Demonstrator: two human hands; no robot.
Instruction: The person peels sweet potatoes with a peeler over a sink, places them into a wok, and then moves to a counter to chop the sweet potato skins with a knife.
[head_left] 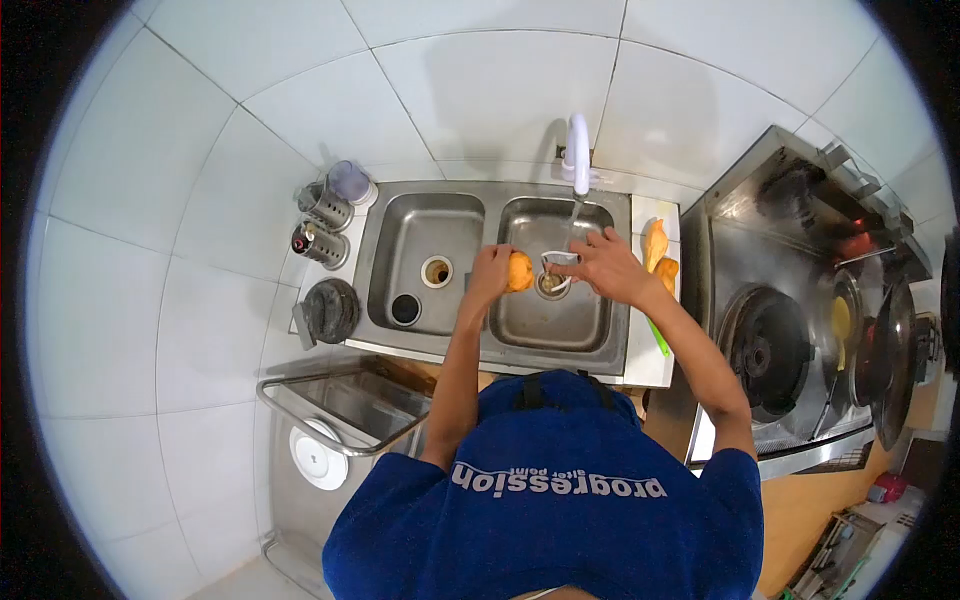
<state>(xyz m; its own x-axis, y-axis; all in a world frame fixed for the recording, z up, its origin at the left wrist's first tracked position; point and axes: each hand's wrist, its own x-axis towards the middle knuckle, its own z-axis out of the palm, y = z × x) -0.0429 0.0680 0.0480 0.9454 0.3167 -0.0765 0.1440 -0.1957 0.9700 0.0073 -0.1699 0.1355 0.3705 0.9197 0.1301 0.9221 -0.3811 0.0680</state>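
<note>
Over the right sink basin (506,318), my left hand (488,274) is closed around a rounded orange vegetable (520,271), whose exact kind I cannot make out. My right hand (612,268) grips a white-framed tool that looks like a peeler (561,256), held just right of the vegetable and apart from it. A thin stream of water runs from the white faucet (577,160) beside my right fingers. Beneath the peeler, the drain (551,285) shows in part.
Yellow-orange vegetables (655,243) and a green-handled utensil (658,338) lie on the right ledge. A gas stove (765,350) with pans stands further right. On the left are metal utensil holders (322,245), a dark round item (330,310), and a dish rack (340,440) with a white plate (318,455).
</note>
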